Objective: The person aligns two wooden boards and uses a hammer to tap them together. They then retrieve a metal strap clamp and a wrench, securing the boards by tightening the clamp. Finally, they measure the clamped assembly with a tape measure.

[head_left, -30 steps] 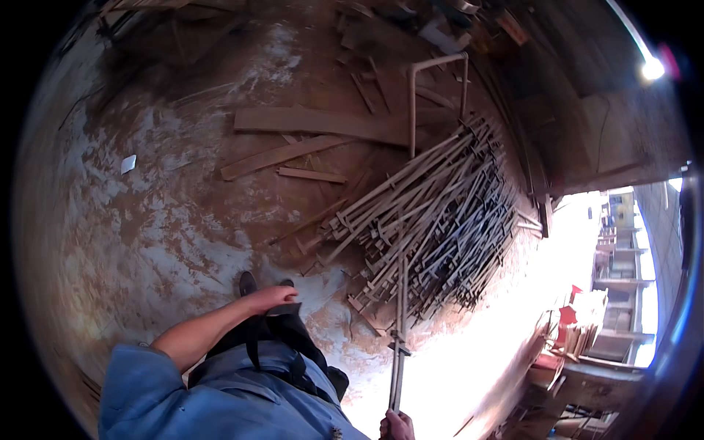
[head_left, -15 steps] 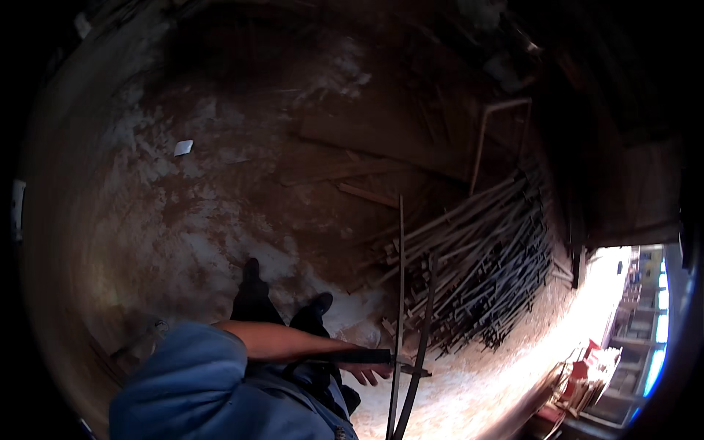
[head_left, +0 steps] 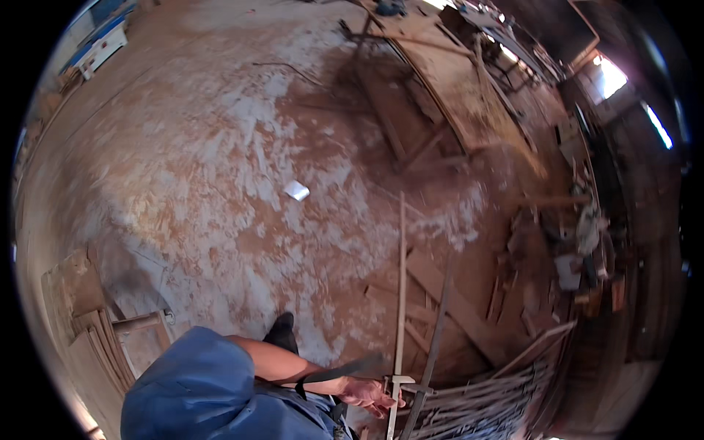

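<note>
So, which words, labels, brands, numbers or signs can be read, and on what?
None can be read. The long bars by the left hand and the pale scrap show no legible text; any on the blue-and-white object, upper left, would be too small and blurred.

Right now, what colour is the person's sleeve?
Blue; the sleeve shows best in the head view.

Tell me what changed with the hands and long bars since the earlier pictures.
The left hand has moved right to the two long bars; whether it grips them is unclear. The bars, first close together, now splay. The right hand, which held them, is out of view. The view has turned left. The white piece and the heap of bars remain on the floor.
</note>
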Demonstrator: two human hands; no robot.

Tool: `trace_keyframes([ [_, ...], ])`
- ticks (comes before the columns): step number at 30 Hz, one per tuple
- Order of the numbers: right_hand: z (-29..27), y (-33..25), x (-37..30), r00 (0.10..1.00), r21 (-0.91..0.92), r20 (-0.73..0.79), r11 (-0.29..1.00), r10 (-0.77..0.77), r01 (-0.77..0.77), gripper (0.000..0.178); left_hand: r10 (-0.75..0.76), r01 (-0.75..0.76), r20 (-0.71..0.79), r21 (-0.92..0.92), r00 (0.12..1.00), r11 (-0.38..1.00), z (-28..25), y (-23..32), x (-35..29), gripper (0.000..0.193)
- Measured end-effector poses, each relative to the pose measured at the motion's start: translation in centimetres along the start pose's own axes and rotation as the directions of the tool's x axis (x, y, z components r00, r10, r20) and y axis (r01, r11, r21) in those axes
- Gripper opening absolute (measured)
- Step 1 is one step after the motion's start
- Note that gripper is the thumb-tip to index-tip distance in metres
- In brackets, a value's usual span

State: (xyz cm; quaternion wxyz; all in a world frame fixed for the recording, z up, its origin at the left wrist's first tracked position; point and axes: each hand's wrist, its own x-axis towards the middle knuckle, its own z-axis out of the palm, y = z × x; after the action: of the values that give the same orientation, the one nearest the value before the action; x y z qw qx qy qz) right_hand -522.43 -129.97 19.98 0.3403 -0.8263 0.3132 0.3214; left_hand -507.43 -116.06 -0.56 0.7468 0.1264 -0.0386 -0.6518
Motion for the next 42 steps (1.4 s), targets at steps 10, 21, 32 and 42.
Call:
trace_keyframes([
  [10, -0.9, -25.7, 18.4, 0.742, -0.308, 0.308, 0.676, -0.595, 0.67, 0.026, 0.582, -0.555, -0.136, 0.192, 0.801, 0.809, -3.6, 25.5, -18.9, 0.074],
  [21, 5.3, -66.4, 34.6, -0.018, -0.078, 0.544, -0.072, -0.839, 0.994, 0.03, 0.969, -0.426, -0.08, 0.887, 0.235, 0.176, -2.1, 50.9, -42.7, 0.092],
  [32, 22.2, -102.7, 40.1, -0.371, 0.071, 0.408, -0.376, -0.834, 0.924, 0.033, 0.974, 0.121, 0.15, 0.978, 0.167, -0.171, -3.3, 75.4, -69.1, 0.115],
  [42, 32.4, -134.4, 47.6, -0.512, 0.171, 0.308, -0.483, -0.802, 0.859, 0.04, 0.82, -0.063, 0.294, 0.927, -0.492, -0.37, -8.7, 100.2, -79.5, 0.059],
])
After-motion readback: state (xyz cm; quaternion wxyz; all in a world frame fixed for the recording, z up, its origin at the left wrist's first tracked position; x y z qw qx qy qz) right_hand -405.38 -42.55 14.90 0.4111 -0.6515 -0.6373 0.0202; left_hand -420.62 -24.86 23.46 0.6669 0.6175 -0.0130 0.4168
